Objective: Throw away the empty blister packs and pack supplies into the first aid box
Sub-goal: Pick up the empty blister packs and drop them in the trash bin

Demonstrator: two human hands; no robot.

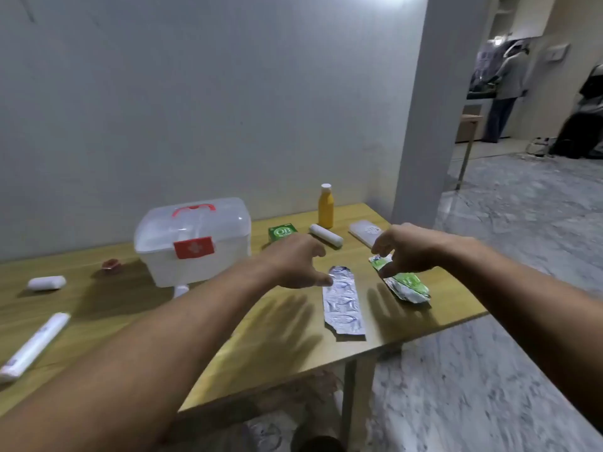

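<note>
Presently both hands are reaching for the two empty blister packs near the right edge of the light wooden desk (228,347); the disposal step is in hand and no packing has begun. The left hand (293,262) hovers with fingers spread and curled, its thumb tip at the far end of the plain silver foil blister pack (344,305), which lies flat; nothing is gripped. The right hand (408,249) hangs over the far end of the crumpled green-and-silver foil blister pack (406,285), fingers apart and bent; whether a fingertip already touches it cannot be told.

In my judgement the next move calls for pinching each thin pack at its end and lifting it clear. No bin is in view, so the drop point must be found.

The translucent white plastic first aid box with red handle and red latch (192,239) stands shut toward the rear edge.

Count: two blister packs; two white gauze rolls, one near the left edge (46,283), one at the rear (326,235); one long white tube (34,345) at the left front; one yellow bottle with white cap (325,207); one green carton (281,233); one flat whitish packet (363,230); one small red item (111,264), unclear.
</note>
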